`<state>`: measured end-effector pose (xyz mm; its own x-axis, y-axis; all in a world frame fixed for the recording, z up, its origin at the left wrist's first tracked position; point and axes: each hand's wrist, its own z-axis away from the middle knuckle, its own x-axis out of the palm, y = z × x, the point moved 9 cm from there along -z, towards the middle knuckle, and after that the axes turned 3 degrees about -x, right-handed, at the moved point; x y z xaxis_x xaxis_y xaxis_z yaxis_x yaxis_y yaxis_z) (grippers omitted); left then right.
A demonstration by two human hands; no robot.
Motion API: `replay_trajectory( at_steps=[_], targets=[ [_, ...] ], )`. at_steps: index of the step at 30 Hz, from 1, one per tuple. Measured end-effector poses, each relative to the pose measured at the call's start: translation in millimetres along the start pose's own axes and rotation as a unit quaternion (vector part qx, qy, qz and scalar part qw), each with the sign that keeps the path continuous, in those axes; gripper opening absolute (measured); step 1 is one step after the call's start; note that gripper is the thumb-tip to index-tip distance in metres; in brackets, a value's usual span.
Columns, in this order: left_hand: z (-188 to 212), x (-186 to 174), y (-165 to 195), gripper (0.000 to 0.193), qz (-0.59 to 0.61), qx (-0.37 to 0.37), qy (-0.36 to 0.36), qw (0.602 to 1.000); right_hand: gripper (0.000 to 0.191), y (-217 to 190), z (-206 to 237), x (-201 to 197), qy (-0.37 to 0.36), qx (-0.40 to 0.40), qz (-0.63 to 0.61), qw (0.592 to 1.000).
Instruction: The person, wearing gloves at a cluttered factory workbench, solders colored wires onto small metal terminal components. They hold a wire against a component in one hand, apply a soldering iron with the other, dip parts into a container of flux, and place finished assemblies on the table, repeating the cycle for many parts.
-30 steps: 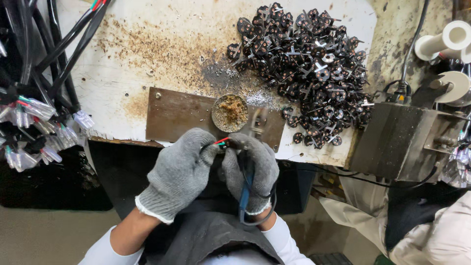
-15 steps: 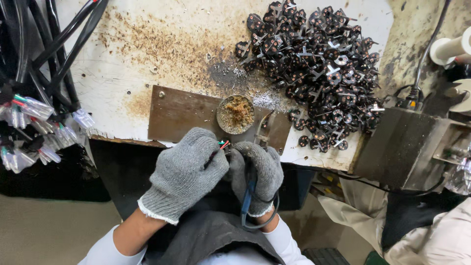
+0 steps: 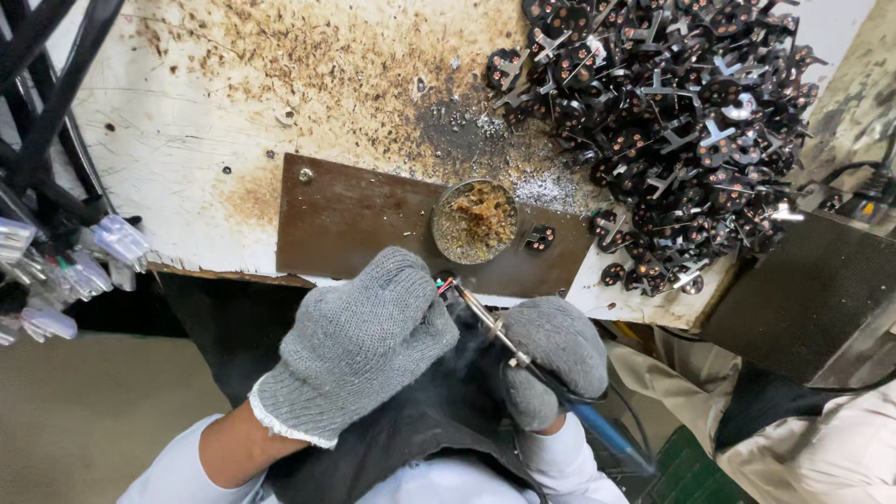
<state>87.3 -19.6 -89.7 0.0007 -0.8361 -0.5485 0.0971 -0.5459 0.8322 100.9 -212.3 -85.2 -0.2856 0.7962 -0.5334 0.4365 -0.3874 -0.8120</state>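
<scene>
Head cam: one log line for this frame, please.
left hand: gloved, pinching wire ends | right hand: gloved, holding soldering iron, tip at wire ends | smoke rising | flux tin on brown plate | parts pile right

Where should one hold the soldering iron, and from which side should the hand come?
Probably by the blue handle, from the cable end near the body. The thin metal shaft points up and away toward the left hand with faint smoke around it, so it looks hot. The right hand grips behind it.

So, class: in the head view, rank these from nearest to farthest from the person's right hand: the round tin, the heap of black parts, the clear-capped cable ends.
From the right hand:
1. Round tin, just above.
2. Heap of black parts, upper right.
3. Clear-capped cable ends, far left.
</scene>
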Motion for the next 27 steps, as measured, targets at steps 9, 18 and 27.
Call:
replay_trajectory(
  at_steps=[9,18,27],
  targets=[
    [2.0,-3.0,-1.0,0.02,0.024,0.015,0.014,1.0,0.034,-6.5,-9.4,8.1,-0.063,-0.131,-0.032,0.989],
    [-17.1,-19.6,20.5,0.017,0.017,0.022,0.041,0.999,0.036,4.0,-11.6,-12.4,0.018,-0.03,-0.078,0.996],
    [-4.7,-1.6,1.8,0.021,0.002,0.011,-0.008,1.0,0.035,31.2,34.5,-3.1,-0.035,0.05,0.102,0.993]
  ],
)
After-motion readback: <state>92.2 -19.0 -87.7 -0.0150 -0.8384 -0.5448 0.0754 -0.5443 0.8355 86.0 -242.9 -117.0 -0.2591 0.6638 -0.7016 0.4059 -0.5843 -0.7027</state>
